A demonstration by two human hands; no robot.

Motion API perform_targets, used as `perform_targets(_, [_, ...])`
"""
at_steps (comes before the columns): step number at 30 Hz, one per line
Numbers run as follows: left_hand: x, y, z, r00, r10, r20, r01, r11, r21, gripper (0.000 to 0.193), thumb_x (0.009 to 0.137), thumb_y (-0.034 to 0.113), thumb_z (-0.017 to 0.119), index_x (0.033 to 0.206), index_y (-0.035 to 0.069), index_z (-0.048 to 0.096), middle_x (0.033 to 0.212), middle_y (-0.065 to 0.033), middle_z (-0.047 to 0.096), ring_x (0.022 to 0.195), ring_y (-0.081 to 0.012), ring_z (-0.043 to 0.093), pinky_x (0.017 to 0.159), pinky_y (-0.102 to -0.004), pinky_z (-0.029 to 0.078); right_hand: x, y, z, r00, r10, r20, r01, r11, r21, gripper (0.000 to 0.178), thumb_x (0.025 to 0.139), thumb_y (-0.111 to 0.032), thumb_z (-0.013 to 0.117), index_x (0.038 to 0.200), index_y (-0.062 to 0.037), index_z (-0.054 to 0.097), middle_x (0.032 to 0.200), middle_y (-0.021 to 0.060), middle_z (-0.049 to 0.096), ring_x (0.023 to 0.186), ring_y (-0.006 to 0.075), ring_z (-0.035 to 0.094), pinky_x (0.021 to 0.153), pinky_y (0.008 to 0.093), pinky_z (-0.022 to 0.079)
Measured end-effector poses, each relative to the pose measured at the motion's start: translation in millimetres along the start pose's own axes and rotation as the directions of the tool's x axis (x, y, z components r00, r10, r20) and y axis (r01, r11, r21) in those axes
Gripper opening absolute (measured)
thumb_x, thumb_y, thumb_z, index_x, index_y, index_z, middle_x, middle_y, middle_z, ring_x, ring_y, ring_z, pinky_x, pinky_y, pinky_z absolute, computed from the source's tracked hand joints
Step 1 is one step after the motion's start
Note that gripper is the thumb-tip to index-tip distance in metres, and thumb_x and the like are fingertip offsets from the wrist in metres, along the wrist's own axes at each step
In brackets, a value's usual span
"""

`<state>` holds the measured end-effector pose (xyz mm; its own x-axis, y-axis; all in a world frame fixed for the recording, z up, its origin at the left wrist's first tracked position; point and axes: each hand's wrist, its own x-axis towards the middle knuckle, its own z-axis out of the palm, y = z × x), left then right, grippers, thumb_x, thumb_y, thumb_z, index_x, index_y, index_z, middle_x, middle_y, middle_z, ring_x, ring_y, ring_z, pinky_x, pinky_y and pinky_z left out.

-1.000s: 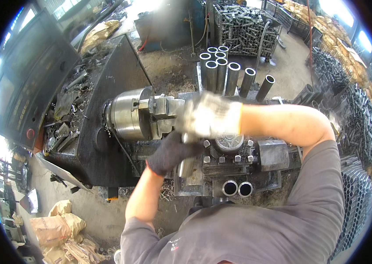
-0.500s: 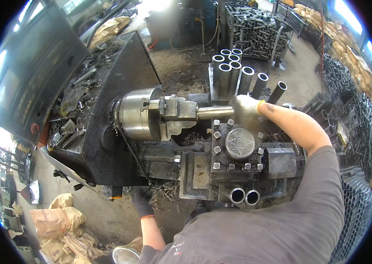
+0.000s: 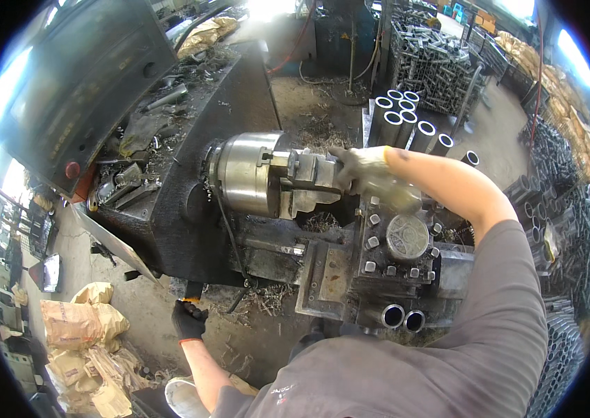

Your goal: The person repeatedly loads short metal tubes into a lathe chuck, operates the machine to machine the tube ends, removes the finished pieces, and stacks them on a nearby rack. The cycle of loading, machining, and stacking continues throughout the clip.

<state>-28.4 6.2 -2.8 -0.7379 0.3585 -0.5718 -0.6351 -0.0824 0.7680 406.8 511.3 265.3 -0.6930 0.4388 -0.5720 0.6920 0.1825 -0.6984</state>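
My right hand (image 3: 361, 169), in a pale-cuffed, dark-stained glove, is by the jaws (image 3: 316, 173) of the lathe chuck (image 3: 251, 173). Its fingers appear closed round a steel tube (image 3: 396, 196), which is smeared by motion and slants down to the right over the tool post (image 3: 406, 237). Whether the tube still touches the jaws is hidden. Low at the left, my left hand (image 3: 189, 320), in a black glove, is curled against an orange-tipped part (image 3: 190, 300) below the headstock. What its fingers grip cannot be made out.
Several upright steel tubes (image 3: 406, 120) stand behind the carriage. Two tubes (image 3: 393, 316) lie at its front edge. A wire cage (image 3: 431, 63) of metal parts stands at the back, with stacked tubes (image 3: 553, 348) on the right. Brown sacks (image 3: 82, 324) lie on the floor at left.
My right hand has moved left along the tube toward the chuck jaws, and the tube has tilted. My left hand has shifted left to the orange-tipped part. The view has shifted too.
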Motion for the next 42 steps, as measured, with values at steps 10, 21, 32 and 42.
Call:
perform_targets(10, [-97.6,30.4,44.2,0.465,0.885,0.024,-0.476,0.227,0.849,0.045,0.106,0.038,0.065,0.136,0.005,0.065,0.107,-0.0151,0.073,0.094,-0.0308,0.070,0.083,-0.0430,0.057,-62.5,194.9,-20.0,0.904,-0.203,-0.375,-0.196,0.583,-0.788,0.034,0.078,-0.026,0.080,0.102,-0.0020,0.076,0.094,0.0235,0.077,0.089,0.0422,0.076,0.079,0.0491,0.059])
perform_targets(21, [-97.9,314.7,336.4,0.406,0.758,0.510,-0.423,-0.340,0.840,0.081,0.105,0.048,0.051,0.172,0.017,0.017,0.145,-0.0264,0.066,0.131,-0.0446,0.066,0.109,-0.0548,0.050,-177.7,105.3,29.7,0.067,-0.416,-0.907,-0.159,0.893,-0.421,0.048,0.079,-0.026,0.088,0.120,-0.0061,0.072,0.096,0.0193,0.079,0.089,0.0334,0.079,0.081,0.0446,0.062])
perform_targets(32, [-230.9,130.6,259.6,-0.150,0.601,0.785,-0.987,-0.047,-0.153,0.039,0.098,0.003,0.073,0.136,0.000,0.067,0.119,-0.0073,0.071,0.106,-0.0179,0.067,0.093,-0.0350,0.056,-302.0,-0.5,189.4,0.025,-0.823,-0.567,0.715,0.411,-0.565,0.018,0.100,-0.007,0.071,0.114,-0.0059,0.082,0.127,0.0143,0.079,0.113,0.0260,0.079,0.101,0.0402,0.063])
perform_targets(42, [-371.1,-93.6,111.3,0.466,0.072,0.882,-0.797,0.468,0.382,0.059,0.080,0.027,0.090,0.133,0.011,0.068,0.120,-0.0173,0.076,0.112,-0.0358,0.073,0.096,-0.0452,0.059,-206.7,29.2,349.8,0.613,-0.754,-0.237,0.789,0.598,0.139,0.038,0.081,-0.008,0.086,0.118,-0.0068,0.079,0.126,0.0103,0.074,0.115,0.0269,0.073,0.101,0.0376,0.060])
